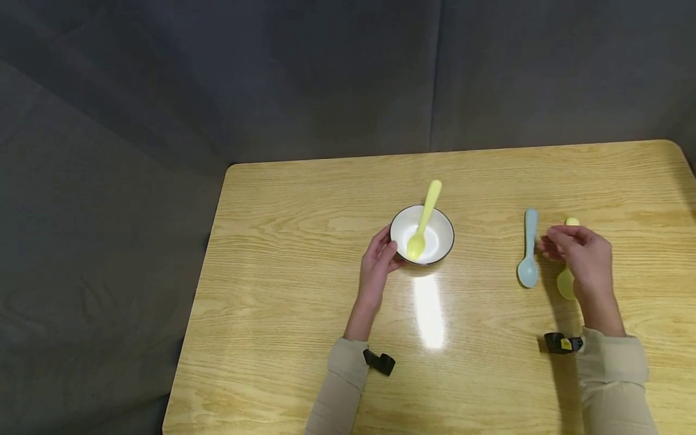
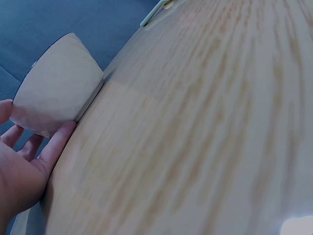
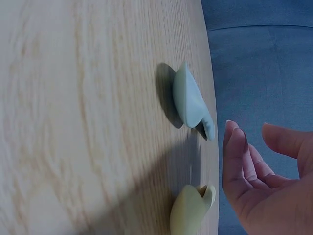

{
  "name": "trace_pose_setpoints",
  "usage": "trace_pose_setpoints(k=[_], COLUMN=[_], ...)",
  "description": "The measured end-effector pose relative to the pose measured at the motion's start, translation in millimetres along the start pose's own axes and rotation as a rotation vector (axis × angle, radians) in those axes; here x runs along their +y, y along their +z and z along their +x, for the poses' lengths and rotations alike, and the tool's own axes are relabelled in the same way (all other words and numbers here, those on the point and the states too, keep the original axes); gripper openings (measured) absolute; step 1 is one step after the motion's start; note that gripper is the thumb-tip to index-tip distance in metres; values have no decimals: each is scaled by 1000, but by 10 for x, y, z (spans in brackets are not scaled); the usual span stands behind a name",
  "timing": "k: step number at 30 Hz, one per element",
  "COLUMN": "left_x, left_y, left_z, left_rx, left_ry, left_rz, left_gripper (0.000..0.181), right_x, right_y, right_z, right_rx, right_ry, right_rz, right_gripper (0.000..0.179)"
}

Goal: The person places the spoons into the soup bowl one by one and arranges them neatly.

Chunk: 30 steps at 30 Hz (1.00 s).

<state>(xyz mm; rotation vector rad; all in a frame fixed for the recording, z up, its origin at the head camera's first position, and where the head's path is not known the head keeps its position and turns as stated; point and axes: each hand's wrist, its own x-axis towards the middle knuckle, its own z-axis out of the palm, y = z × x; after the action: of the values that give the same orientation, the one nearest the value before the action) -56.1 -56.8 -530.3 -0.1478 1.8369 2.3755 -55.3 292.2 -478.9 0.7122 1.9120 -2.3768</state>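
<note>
A white bowl with a dark rim stands on the table at the middle, a yellow spoon leaning inside it. My left hand holds the bowl's near left side, thumb at the rim; the left wrist view shows the bowl from the side. To the right lies a light blue spoon, its head toward me. Over a second yellow spoon hovers my right hand, partly hiding it. In the right wrist view, thumb and fingers are apart, with nothing between them.
The wooden table has its left and far edges in view. A dark cloth hangs behind it and along the left. Black straps with cameras sit on both wrists.
</note>
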Motion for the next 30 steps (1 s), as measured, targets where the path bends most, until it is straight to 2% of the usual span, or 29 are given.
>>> trace_pose_setpoints(k=[30], left_x=[-13], left_y=[-5], left_z=[8], left_rx=[1], left_ry=[-13], left_rz=[7], left_gripper=[49], right_x=[80], right_y=[-3], right_z=[16], right_rx=[-21], right_ry=[15], right_rz=[-119], right_gripper=[6])
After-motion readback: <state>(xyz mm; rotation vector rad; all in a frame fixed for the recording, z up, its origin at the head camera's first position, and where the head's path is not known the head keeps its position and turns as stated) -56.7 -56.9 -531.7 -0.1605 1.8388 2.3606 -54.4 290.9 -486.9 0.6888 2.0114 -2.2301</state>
